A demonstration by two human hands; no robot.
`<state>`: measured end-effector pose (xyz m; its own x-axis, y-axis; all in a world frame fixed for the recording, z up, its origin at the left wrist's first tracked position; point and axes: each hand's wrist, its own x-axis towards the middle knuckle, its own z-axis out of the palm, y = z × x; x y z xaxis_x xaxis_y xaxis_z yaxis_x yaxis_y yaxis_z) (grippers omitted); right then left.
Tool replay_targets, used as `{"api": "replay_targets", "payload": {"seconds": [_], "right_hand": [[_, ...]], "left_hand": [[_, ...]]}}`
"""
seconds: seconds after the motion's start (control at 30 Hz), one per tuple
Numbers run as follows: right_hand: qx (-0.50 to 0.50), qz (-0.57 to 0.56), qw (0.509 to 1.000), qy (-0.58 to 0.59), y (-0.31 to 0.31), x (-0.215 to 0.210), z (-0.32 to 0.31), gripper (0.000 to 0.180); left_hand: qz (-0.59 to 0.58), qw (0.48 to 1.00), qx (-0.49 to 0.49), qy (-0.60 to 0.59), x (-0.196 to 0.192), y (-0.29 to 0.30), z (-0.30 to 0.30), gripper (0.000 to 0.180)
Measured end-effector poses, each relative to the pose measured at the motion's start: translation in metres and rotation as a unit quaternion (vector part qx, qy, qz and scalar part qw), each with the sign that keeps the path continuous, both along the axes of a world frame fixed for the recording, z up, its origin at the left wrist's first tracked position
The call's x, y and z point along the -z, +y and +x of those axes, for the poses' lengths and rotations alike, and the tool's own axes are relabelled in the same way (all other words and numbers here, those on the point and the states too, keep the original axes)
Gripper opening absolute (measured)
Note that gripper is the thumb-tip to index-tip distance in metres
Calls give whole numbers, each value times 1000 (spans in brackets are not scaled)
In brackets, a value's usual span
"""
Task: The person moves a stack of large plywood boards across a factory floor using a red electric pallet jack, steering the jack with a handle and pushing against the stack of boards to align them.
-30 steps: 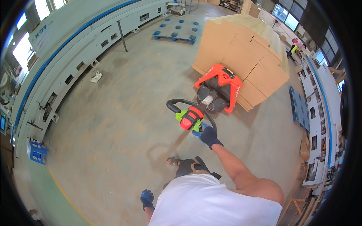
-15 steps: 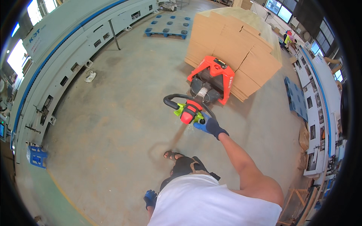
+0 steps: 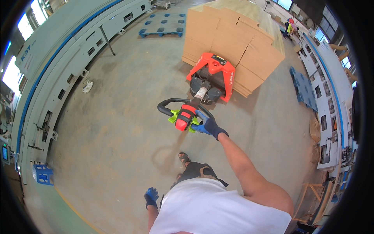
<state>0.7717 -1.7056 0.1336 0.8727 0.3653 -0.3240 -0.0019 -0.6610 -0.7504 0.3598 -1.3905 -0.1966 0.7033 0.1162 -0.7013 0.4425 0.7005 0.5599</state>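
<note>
My right hand point(image 3: 208, 125), in a blue-and-dark work glove, is closed round the right side of the black loop handle point(image 3: 168, 106) of a pallet truck. The handle's head is red and black with lime-green levers point(image 3: 173, 116), and it tilts toward me. Beyond it stands the truck's red frame point(image 3: 213, 62), up against a tall stack of brown cardboard sheets point(image 3: 230, 39); its forks are hidden under the load. Down by my left side hangs my left hand point(image 3: 151, 197), gloved in blue, with nothing in it and its fingers loosely apart.
Long grey machines line the left point(image 3: 74, 50) and right point(image 3: 331, 78). Blue pallets lie at the far left point(image 3: 163, 25) and beside the right machine point(image 3: 302, 89). A blue stool point(image 3: 43, 174) stands at the left, and a white bag point(image 3: 88, 86) lies on the floor. Another person point(image 3: 289, 28) is far right.
The pallet truck's handle has come lower and closer to me, with my right hand still on it. My left hand has swung slightly forward. The view has turned a little.
</note>
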Motion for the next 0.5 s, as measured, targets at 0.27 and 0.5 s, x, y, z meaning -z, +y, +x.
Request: {"api": "replay_targets", "payload": {"seconds": [0.27,0.5], "right_hand": [[-11,-67,996,-61,1,-7,-16,94],[-34,-63,996,-48,-3,-4,-18,96]], "left_hand": [[238,966,-2,100,-151,-16,172,27],[665,696,63,-263,-285,-39,350,46]]}}
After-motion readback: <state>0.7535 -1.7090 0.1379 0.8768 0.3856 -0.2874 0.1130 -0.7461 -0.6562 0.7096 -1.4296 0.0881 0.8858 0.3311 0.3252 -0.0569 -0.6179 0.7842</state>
